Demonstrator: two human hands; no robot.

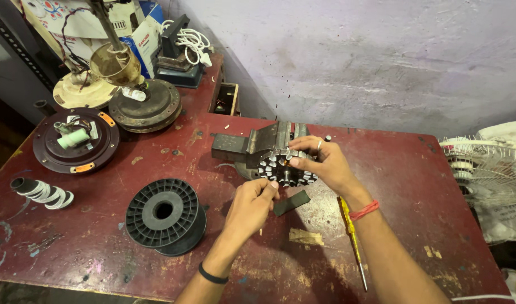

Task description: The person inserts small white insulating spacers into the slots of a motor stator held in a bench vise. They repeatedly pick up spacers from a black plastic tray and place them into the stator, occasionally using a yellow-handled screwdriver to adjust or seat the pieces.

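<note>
A round slotted metal stator core (285, 168) sits clamped in a grey bench vise (252, 146) on the dark red table (415, 186). My right hand (325, 163) grips the core's upper right edge, fingers curled over it. My left hand (252, 204) reaches up from below, its fingertips pinched at the core's lower edge on something too small to make out. A dark flat strip (292, 202) lies on the table just beneath the core, between my hands.
An empty black plastic wire spool (165, 215) lies left of my left hand. A yellow-handled screwdriver (352, 239) rests by my right forearm. Fan motor housings (75, 141) (145, 104) stand at the back left, a roll of sleeving (41, 192) at far left, a white fan guard (491, 174) at right.
</note>
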